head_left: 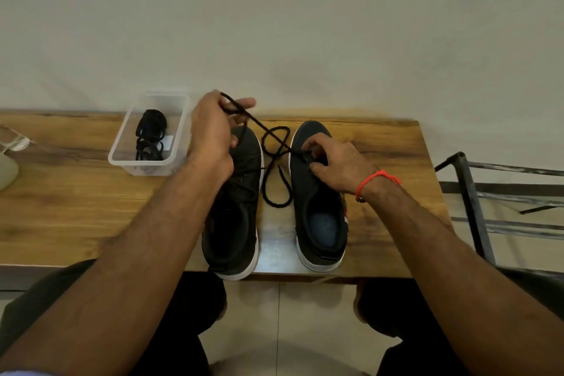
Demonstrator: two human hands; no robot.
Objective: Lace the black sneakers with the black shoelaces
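Plain pale wall point(305, 24), wooden table point(61, 207), tiled floor point(290, 314).

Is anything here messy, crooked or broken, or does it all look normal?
Nothing looks damaged or spilled. The only untidy bit is the black shoelace: its slack lies in loose loops on the table between the two sneakers, one end pinched up by the left hand. That fits lacing in progress. Spare laces sit bundled in the clear box.
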